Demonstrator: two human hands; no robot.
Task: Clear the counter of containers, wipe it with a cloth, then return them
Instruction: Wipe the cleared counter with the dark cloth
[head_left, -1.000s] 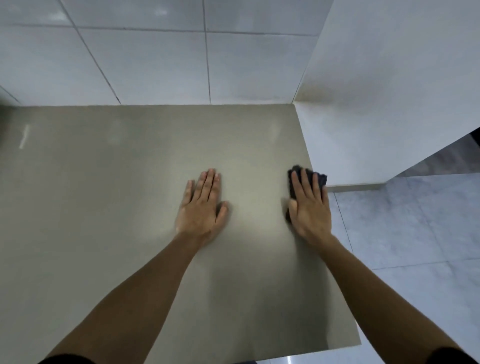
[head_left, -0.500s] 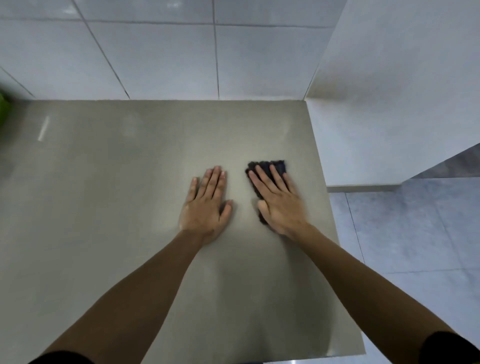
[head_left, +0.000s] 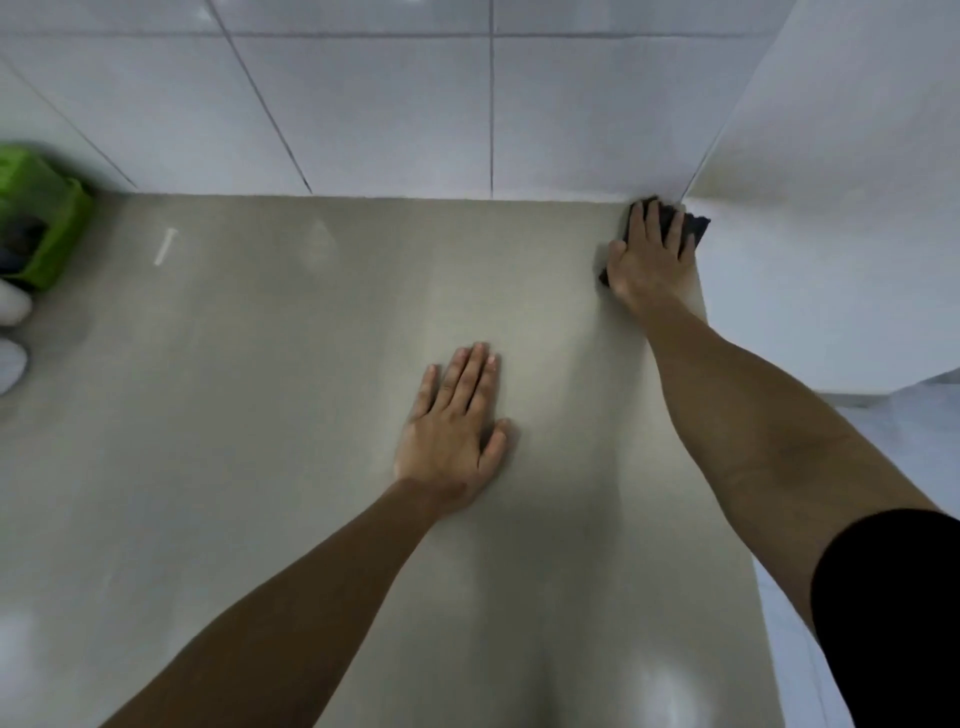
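A grey-beige counter (head_left: 260, 415) fills most of the view. My right hand (head_left: 649, 260) presses flat, fingers straight, on a dark cloth (head_left: 696, 228) at the counter's far right corner, against the tiled wall. The cloth shows only at the fingertips and by the thumb. My left hand (head_left: 457, 426) rests flat on the bare counter near the middle, fingers straight and together. A green container (head_left: 47, 223) sits at the far left edge of the view, blurred.
White tiled wall (head_left: 389, 104) runs along the back, and a white wall (head_left: 831, 208) bounds the counter's right side. Two white rounded things (head_left: 10, 332) show at the left edge below the green container. Pale floor tiles (head_left: 924, 426) lie to the right.
My right hand has slid the cloth from the middle of the counter away to the far right corner. My left hand stays flat in place. The view shifted, bringing the green container in.
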